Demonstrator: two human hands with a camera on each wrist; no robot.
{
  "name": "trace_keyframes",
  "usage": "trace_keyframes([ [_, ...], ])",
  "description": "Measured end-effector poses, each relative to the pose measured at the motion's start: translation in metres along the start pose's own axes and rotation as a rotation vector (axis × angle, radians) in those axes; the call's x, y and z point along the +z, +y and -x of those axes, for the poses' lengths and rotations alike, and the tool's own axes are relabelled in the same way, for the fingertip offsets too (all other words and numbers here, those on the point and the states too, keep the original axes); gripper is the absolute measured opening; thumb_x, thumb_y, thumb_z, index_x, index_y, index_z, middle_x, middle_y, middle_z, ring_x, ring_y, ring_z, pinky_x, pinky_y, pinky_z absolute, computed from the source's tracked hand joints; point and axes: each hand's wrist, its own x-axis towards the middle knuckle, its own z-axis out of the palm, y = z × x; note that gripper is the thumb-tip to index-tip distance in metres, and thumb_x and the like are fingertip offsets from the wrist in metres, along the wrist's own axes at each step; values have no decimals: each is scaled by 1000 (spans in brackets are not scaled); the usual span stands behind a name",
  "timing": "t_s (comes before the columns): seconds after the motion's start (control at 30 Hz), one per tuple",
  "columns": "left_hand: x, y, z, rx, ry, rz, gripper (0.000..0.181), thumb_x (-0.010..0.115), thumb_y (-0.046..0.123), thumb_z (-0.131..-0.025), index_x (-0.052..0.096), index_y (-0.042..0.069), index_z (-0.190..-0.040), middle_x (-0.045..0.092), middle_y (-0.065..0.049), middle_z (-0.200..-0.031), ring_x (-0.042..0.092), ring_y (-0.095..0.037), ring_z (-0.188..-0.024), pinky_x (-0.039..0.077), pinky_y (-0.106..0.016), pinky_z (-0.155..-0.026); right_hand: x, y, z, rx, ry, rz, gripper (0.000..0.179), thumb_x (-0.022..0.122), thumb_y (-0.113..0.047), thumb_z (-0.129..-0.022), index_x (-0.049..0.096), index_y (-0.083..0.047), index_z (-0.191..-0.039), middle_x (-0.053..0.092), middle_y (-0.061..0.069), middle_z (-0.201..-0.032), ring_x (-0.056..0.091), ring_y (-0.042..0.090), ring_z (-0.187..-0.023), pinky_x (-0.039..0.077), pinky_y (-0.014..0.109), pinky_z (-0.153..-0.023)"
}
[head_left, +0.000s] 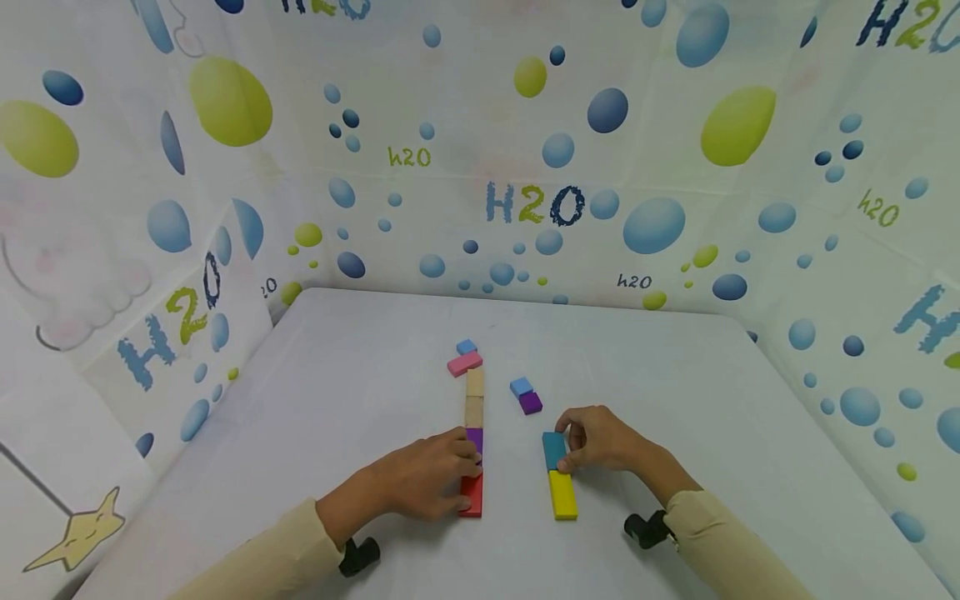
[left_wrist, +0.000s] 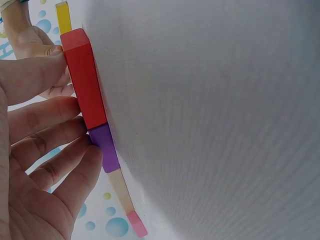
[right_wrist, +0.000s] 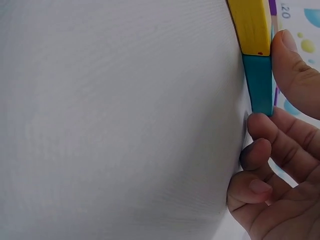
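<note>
A straight row of blocks runs away from me left of the middle. Nearest in it is a red block (head_left: 472, 497), then a purple block (left_wrist: 104, 148), then two plain wooden blocks (head_left: 475, 397). My left hand (head_left: 429, 475) rests on the row, thumb at the red block and the other fingers reaching the purple one. Between thumb and forefinger, my right hand (head_left: 609, 439) pinches a teal block (head_left: 553, 451) by its ends. That block stands end to end with a yellow block (head_left: 562, 496) on its near side. Both hands' fingers hide parts of the blocks.
Touching or nearly touching the row's far end is a slanted pink block (head_left: 465, 363), with a small blue block (head_left: 467, 347) behind it. Another blue block (head_left: 521, 387) and a dark purple block (head_left: 531, 403) sit between the rows. Everything lies on a white table (head_left: 360, 358).
</note>
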Motion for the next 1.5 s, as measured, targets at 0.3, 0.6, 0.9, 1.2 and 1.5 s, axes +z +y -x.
trace_keyframes([
  [0.3, 0, -3, 0, 6, -3, -1, 39, 73, 38, -93, 72, 17, -126, 63, 2, -129, 51, -14, -118, 53, -30, -96, -1, 1, -7, -38, -21, 29, 53, 85, -36, -83, 61, -10, -123, 60, -1, -80, 56, 17, -75, 52, 30, -65],
  [0.6, -1, -1, -1, -1, -11, 8, 40, 72, 38, -93, 71, 17, -127, 62, 2, -131, 51, -15, -122, 53, -32, -98, 7, -8, -32, 34, 115, 138, 39, 72, -43, -93, 64, -16, -120, 55, 1, -76, 52, 16, -71, 46, 29, -61],
  [0.9, 0, -2, 2, -3, -3, -9, 39, 73, 38, -92, 72, 17, -126, 63, 3, -129, 52, -15, -120, 53, -32, -98, 18, -35, -72, 29, 321, 221, 24, 66, -41, -98, 65, -17, -96, 56, -1, -74, 53, 18, -72, 46, 30, -61],
  [1.2, 0, -1, 0, 6, -3, -9, 39, 73, 38, -92, 72, 18, -126, 63, 3, -130, 52, -15, -120, 54, -31, -95, 18, -58, -98, -49, 323, 331, 18, 66, -28, -99, 68, -12, -107, 67, 1, -98, 57, 20, -92, 54, 36, -82],
  [1.5, 0, -1, -1, 13, -8, -3, 40, 74, 38, -91, 72, 18, -126, 63, 2, -129, 52, -14, -120, 54, -30, -94, 16, -83, -112, -69, 229, 465, 38, 57, -30, -103, 60, -13, -137, 61, 8, -133, 51, 31, -112, 51, 49, -94],
])
